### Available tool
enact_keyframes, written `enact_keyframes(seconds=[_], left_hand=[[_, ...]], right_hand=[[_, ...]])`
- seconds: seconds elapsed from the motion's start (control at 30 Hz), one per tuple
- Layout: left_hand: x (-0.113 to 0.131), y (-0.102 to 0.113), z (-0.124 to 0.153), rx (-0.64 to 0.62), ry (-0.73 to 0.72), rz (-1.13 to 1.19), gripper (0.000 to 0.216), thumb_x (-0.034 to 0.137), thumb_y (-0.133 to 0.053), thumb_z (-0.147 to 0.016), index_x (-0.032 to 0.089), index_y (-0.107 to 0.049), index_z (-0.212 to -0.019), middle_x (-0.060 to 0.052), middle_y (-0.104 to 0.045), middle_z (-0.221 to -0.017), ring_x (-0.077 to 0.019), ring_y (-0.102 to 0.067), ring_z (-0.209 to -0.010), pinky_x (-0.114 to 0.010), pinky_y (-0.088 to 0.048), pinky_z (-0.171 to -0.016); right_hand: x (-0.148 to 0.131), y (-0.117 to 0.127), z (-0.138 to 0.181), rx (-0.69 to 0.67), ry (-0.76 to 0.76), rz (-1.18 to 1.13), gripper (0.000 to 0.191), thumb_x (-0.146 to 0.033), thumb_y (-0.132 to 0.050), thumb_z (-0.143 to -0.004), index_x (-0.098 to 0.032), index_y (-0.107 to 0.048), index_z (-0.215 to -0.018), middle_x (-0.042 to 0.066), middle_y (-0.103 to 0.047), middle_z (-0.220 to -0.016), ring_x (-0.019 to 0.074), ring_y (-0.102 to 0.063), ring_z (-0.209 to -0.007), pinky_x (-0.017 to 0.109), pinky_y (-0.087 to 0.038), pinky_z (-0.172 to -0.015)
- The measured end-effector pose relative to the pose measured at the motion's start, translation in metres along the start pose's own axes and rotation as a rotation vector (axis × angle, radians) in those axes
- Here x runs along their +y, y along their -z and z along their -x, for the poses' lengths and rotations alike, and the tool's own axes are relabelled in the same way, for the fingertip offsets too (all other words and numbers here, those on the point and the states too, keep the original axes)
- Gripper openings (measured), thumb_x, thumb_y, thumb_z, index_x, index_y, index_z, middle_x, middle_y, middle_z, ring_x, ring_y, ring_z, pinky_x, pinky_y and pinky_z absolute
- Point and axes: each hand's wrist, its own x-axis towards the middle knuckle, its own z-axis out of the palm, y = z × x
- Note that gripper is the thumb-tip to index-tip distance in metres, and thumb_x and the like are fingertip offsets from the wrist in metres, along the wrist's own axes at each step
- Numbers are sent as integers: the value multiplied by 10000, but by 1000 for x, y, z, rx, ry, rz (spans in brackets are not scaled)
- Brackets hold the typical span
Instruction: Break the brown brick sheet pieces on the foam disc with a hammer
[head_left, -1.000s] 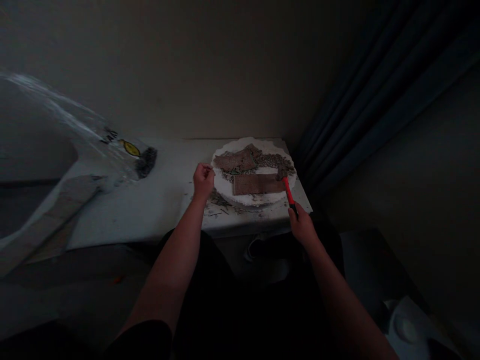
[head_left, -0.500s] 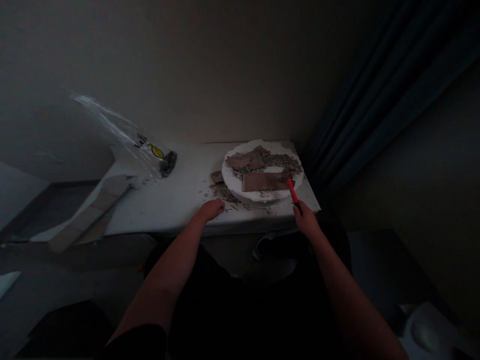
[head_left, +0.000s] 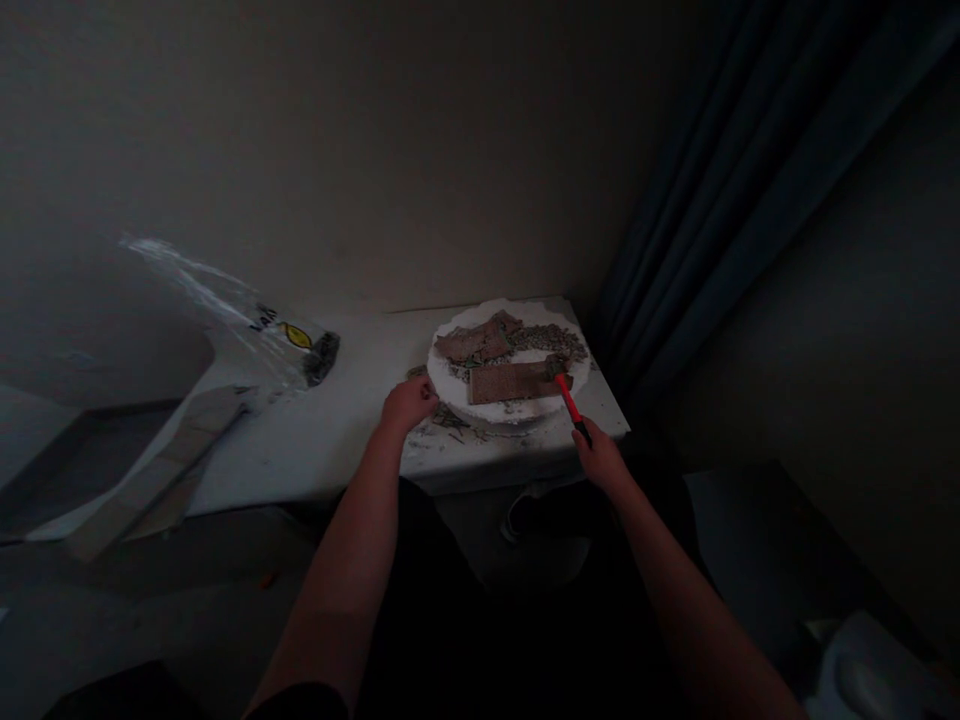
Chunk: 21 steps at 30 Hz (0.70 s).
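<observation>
My right hand [head_left: 601, 455] is closed round the black end of a hammer [head_left: 570, 400] with a red shaft. The dark hammer head rests on or just over the right end of a brown textured strip [head_left: 502, 384]. That strip lies on a round white slab [head_left: 441, 384] with a rough edge. Behind it on the slab are a crumpled brown sheet [head_left: 480, 340] and a heap of small grey-brown chips [head_left: 551, 342]. At the slab's left edge is my left hand [head_left: 407, 404], fingers curled in; whatever they may hold is hidden.
Loose fragments [head_left: 450, 418] lie beside the slab on the white-covered table [head_left: 352, 400]. A clear plastic bag [head_left: 289, 335] with dark contents stands left, near flat cardboard pieces [head_left: 157, 480]. A dark curtain [head_left: 690, 190] hangs at right. A pale object [head_left: 870, 665] is at lower right.
My left hand has moved up and in to the slab's left edge, over the scraps there. The hammer stays at the strip's right end. The whole view has shifted slightly.
</observation>
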Motion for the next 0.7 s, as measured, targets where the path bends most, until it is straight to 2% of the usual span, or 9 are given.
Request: enact_keyframes(seconds=[0.07, 0.13, 0.27, 0.37, 0.5, 0.6, 0.7], left_hand=[[26, -2, -13, 79, -48, 121, 120, 286, -627, -744, 199, -655, -821, -22, -703, -788, -175, -645, -747, -268, -475, -703], [57, -12, -26, 84, -111, 251, 142, 270, -628, -738, 179, -686, -831, -22, -704, -768, -167, -642, -730, -267, -485, -708], [115, -43, -48, -42, -253, 424, 204, 219, -625, -735, 147, -739, -888, -27, -722, -758, -157, -641, -704, -258, -496, -697], [144, -65, -61, -101, -324, 443, 208, 204, -632, -736, 151, -760, -890, -39, -748, -807, -165, -655, -733, -263, -506, -714], [159, -82, -73, -162, -346, 468, 200, 198, -652, -749, 168, -771, -907, -49, -770, -861, -181, -676, -788, -281, -520, -753], [158, -86, -79, -173, -349, 518, 193, 207, -650, -777, 171, -769, -924, -52, -773, -902, -180, -682, -824, -287, -523, -786], [153, -87, -83, -149, -355, 508, 193, 287, -640, -833, 156, -764, -903, -57, -763, -877, -181, -673, -814, -287, -512, -781]], right_hand=[[0, 1, 0, -2, -6, -10, 443, -336, -446, -972, -153, -588, -1350, 170, -731, -1155, 302, -690, -1077, 418, -525, -925], [-1, 2, 0, 0, -4, -19, 442, -330, -441, -976, -148, -585, -1352, 171, -719, -1198, 296, -681, -1112, 413, -521, -944], [-3, 6, 1, -21, -15, 16, 450, -331, -445, -986, -162, -565, -1386, 167, -708, -1239, 297, -673, -1147, 417, -509, -978], [-5, 11, 2, -74, -27, 42, 473, -333, -445, -996, -167, -527, -1431, 166, -708, -1248, 308, -687, -1123, 428, -512, -974], [-5, 17, 1, -109, -45, 38, 488, -336, -448, -999, -150, -511, -1445, 174, -699, -1265, 315, -674, -1154, 429, -513, -976], [-1, 21, 0, -113, -45, 30, 482, -338, -451, -998, -171, -509, -1446, 156, -691, -1288, 297, -670, -1167, 412, -512, -980], [3, 24, -2, -123, -18, 19, 477, -336, -445, -999, -177, -512, -1444, 148, -715, -1239, 290, -682, -1142, 409, -519, -965]])
